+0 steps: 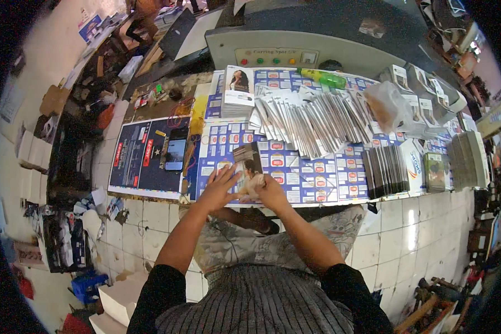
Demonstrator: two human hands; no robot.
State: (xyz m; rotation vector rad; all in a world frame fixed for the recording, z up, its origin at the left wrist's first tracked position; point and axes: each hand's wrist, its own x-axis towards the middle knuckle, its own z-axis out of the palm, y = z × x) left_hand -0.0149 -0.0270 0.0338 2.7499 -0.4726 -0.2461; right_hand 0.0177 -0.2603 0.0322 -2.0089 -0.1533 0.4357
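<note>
A dark printed leaflet [247, 157] with a photo of a long-haired person lies on the table in front of me. My left hand [221, 187] rests flat on its left part with the fingers spread. At the lower right edge of the leaflet, my right hand [269, 192] is closed, thumb and fingers pinching the paper; it partly hides that edge. Beyond my hands stands a neat stack of similar white-fronted printed pieces [239, 89]. A wide fanned pile of them [317, 119] spreads to the right of that stack.
Blue printed sheets [314, 181] cover the table. To the left lie a phone [175, 155] and a dark poster [134, 153]. Rightward are a dark row of leaflets [385, 171], a plastic bag [385, 106] and more stacks [468, 161]. A green bottle [331, 79] lies near the machine panel [275, 49].
</note>
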